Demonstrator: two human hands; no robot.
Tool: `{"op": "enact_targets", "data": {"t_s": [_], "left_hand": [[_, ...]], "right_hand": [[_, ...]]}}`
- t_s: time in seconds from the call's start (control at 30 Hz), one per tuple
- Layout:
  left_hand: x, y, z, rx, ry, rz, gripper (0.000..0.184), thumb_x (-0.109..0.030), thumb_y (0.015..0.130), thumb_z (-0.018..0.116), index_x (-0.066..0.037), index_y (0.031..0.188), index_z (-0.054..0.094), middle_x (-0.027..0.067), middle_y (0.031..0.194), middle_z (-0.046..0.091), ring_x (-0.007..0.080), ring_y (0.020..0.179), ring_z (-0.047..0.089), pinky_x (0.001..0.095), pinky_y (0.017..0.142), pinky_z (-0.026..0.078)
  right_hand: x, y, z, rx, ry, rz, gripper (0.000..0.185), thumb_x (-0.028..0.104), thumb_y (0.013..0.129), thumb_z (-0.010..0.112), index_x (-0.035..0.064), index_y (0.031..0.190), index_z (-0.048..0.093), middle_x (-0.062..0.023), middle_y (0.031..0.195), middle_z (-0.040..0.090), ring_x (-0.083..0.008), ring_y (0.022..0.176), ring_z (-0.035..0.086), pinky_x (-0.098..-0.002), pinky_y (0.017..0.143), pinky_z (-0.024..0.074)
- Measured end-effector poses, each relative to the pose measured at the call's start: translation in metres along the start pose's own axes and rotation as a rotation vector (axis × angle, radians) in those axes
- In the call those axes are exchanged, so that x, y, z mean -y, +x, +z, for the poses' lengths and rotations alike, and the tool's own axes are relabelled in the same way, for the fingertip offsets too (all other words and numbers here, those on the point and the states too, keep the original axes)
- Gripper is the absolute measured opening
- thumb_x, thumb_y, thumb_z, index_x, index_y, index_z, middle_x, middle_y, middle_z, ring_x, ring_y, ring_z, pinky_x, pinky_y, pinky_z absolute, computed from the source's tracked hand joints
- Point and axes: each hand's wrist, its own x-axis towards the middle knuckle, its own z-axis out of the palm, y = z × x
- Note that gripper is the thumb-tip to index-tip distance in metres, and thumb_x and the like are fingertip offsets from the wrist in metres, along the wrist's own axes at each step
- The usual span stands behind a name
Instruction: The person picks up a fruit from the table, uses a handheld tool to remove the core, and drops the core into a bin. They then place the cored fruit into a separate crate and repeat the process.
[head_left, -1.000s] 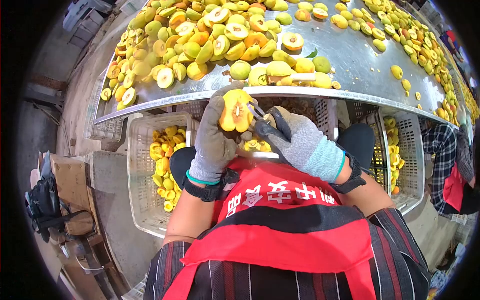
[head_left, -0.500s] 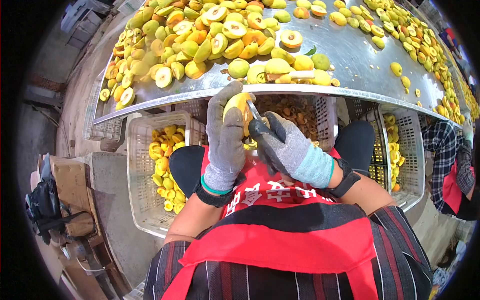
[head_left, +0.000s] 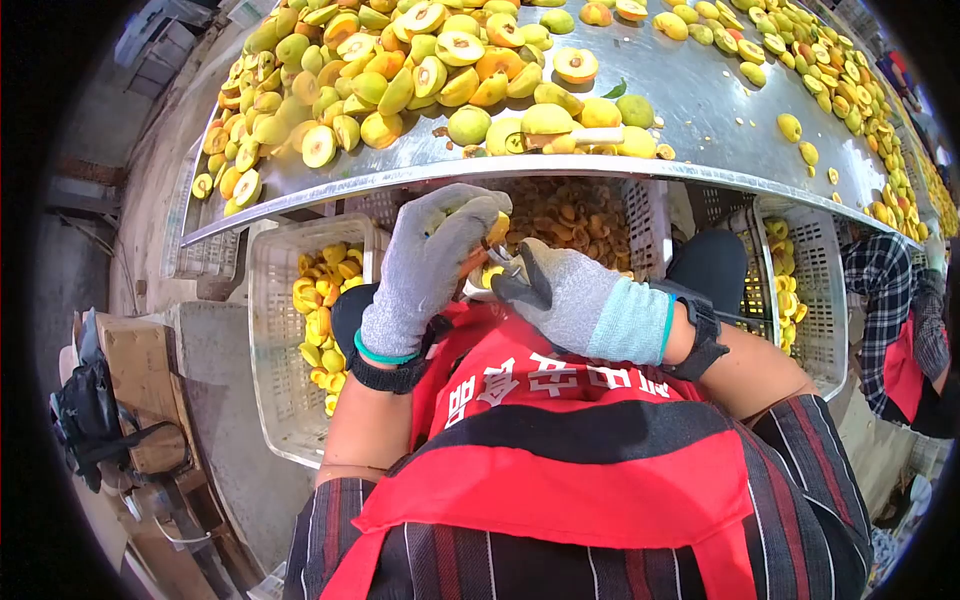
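Observation:
My left hand [head_left: 420, 265], in a grey glove, is closed around a yellow-orange peach [head_left: 497, 230], mostly hidden by the fingers. Close on its right, my right hand [head_left: 570, 300], gloved in grey and pale blue with dark fingertips, is closed on a small knife. Only the short metal blade [head_left: 502, 256] shows, up against the peach; the handle is covered by the fingers. Both hands are over my lap, just below the metal table's front edge [head_left: 450, 182]. On the table above them lie whole and cut peaches [head_left: 469, 126] and a light-coloured tool handle [head_left: 597, 135].
A large heap of peaches [head_left: 390, 90] covers the table's left side, with more along the right. Below stand a white crate [head_left: 290, 425] of peach pieces, a bin of brownish scraps [head_left: 570, 215] and another crate [head_left: 815, 300]. A co-worker's plaid sleeve [head_left: 875, 285] shows at right.
My left hand has rolled over so its back faces up, turning the peach and hiding most of it. Both hands sit slightly lower relative to the table edge. The blade stays at the peach.

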Motion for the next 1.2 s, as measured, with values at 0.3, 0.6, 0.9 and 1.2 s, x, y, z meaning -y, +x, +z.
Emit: {"op": "enact_targets", "data": {"t_s": [0.3, 0.6, 0.9, 1.2], "left_hand": [[-0.016, 0.003, 0.019, -0.257, -0.447, -0.175, 0.024, -0.016, 0.088, 0.05, 0.003, 0.099, 0.061, 0.0037, 0.075, 0.059, 0.006, 0.066, 0.05, 0.0189, 0.057, 0.04], [0.007, 0.003, 0.007, 0.025, -0.368, -0.137, 0.023, -0.015, 0.087, 0.053, 0.002, 0.101, 0.06, 0.0055, 0.082, 0.062, 0.0116, 0.075, 0.057, 0.0235, 0.067, 0.046], [0.021, 0.009, 0.015, 0.13, -0.013, 0.218, 0.032, -0.004, 0.066, 0.066, -0.004, 0.098, 0.063, 0.0121, 0.091, 0.064, 0.0181, 0.081, 0.061, 0.0266, 0.074, 0.047], [0.004, 0.002, 0.04, -0.068, -0.461, -0.261, 0.024, -0.014, 0.084, 0.052, 0.002, 0.097, 0.063, 0.0057, 0.087, 0.062, 0.0117, 0.08, 0.058, 0.0232, 0.071, 0.046]], "right_hand": [[-0.025, 0.012, 0.026, -0.125, -0.3, -0.139, 0.019, 0.021, 0.084, 0.052, 0.0037, 0.09, 0.053, -0.0182, 0.074, 0.052, -0.0332, 0.064, 0.056, -0.0379, 0.055, 0.0464], [-0.017, 0.009, 0.013, 0.101, 0.188, 0.13, 0.032, 0.033, 0.087, 0.051, 0.0025, 0.097, 0.053, -0.0236, 0.076, 0.057, -0.0373, 0.072, 0.059, -0.042, 0.062, 0.0471], [-0.009, 0.005, 0.0, 0.437, 0.629, 0.422, 0.035, 0.031, 0.086, 0.051, -0.0011, 0.099, 0.05, -0.0233, 0.082, 0.059, -0.0397, 0.079, 0.058, -0.0432, 0.066, 0.0467], [-0.017, -0.004, 0.002, 0.318, 0.248, 0.094, 0.027, 0.024, 0.085, 0.045, -0.0003, 0.095, 0.052, -0.025, 0.085, 0.058, -0.0393, 0.081, 0.058, -0.0436, 0.071, 0.0464]]}}
